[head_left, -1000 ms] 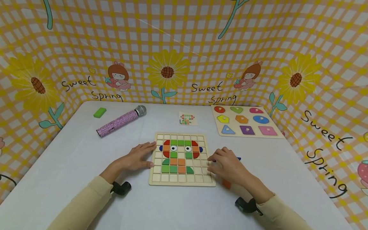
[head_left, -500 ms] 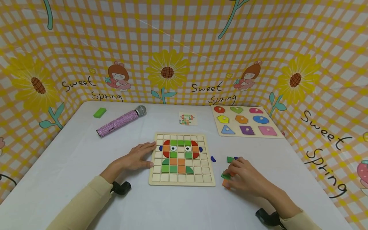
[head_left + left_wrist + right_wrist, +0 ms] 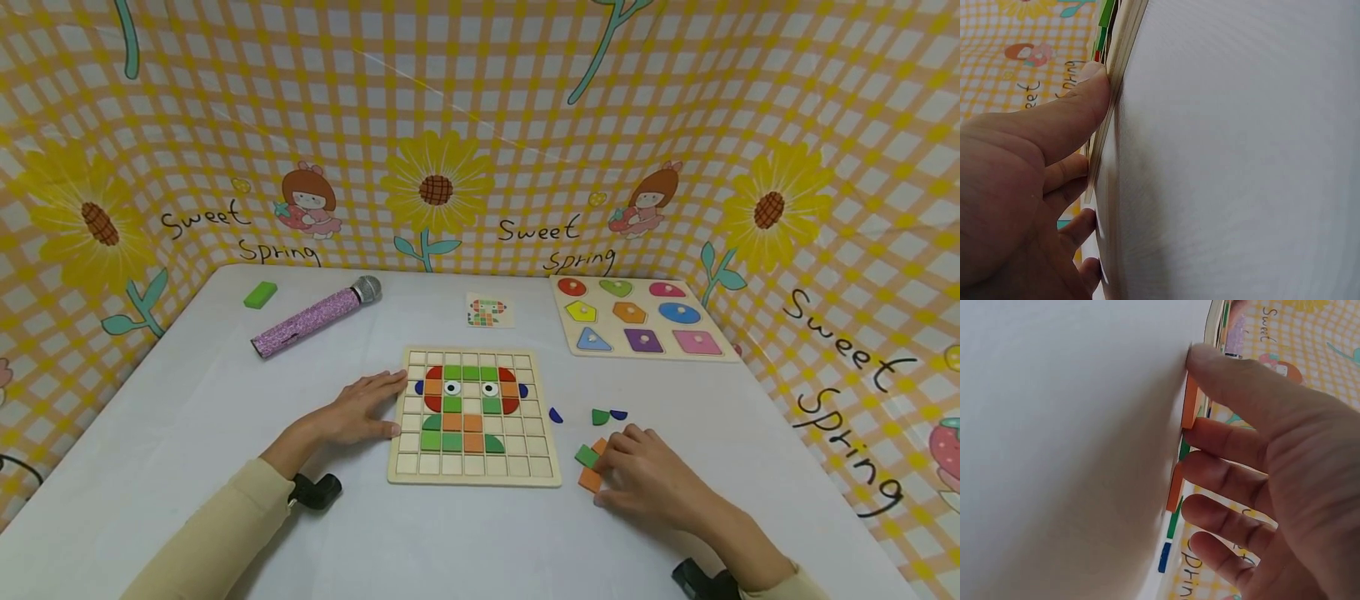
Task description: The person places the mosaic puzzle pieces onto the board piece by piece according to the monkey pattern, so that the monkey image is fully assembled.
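My left hand (image 3: 360, 410) rests at the left edge of a wooden grid board (image 3: 474, 475), its fingers extended and its thumb touching the side. In the left wrist view the thumb lies against the board's edge (image 3: 1124, 53). Colored tiles on the board form a figure with two round eyes. My right hand (image 3: 648, 471) is right of the board, beside a green tile (image 3: 587, 456) and an orange tile (image 3: 590, 479). Another orange tile (image 3: 599, 446) is partly hidden by the fingers. The right wrist view shows thumb and index fingertips at opposite ends of one orange tile (image 3: 1190, 403), without a clear pinch.
A blue half-round tile (image 3: 556, 415), a green rounded tile (image 3: 601, 417) and another blue piece (image 3: 618, 415) lie right of the board. Behind are a pattern card (image 3: 491, 310), a knobbed shape puzzle (image 3: 645, 317), a glittery microphone (image 3: 315, 318) and a green block (image 3: 261, 294).
My right hand has moved from the board's right edge, down and rightward to the loose tiles. It uncovers the green and blue pieces and has shifted off the green tile. My left hand stays.
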Motion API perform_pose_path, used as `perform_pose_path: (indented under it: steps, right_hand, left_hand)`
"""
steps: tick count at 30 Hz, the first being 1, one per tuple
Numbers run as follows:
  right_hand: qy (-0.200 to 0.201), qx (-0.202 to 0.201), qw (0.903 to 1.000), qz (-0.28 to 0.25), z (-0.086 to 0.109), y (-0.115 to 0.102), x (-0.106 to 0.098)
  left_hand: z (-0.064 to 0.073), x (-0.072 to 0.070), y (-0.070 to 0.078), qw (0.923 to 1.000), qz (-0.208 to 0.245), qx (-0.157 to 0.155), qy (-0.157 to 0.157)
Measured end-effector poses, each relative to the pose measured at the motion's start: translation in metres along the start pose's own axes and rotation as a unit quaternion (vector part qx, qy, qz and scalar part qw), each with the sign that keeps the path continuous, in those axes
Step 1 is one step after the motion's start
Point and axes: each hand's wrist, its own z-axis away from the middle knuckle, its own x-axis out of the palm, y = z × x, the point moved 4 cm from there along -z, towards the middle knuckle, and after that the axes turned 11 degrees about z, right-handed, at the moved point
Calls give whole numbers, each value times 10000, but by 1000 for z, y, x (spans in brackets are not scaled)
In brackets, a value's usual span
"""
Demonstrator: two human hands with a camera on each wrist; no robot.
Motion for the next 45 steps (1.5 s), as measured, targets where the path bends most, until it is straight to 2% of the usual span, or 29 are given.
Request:
perform_pose_path:
  steps: [8,15,24,30,39,45]
  right_hand:
    - [-56,14,9999,-91,-2,-6,-1]
    - [264,-252,9983,-453,-11,-19,-9]
    - [592,-775,9942,-461,-47,-56,-15]
    - [979,-1140,9870,-560,-71,-83,-17]
    - [974,-1290,9860,-421,-101,-120,-16]
    - [1007,-1470,9840,-96,-114,-138,-15]
  left_hand:
    - [-1,1,-1,10000,-18,29,13]
    - [0,2,0,10000,1,-45,16]
    - [0,1,0,10000,15,-14,30]
    - [0,2,-1,10000,10,-17,41]
    - [0,1,0,10000,-2,18,56]
    - [0,0,0,10000,-29,22,67]
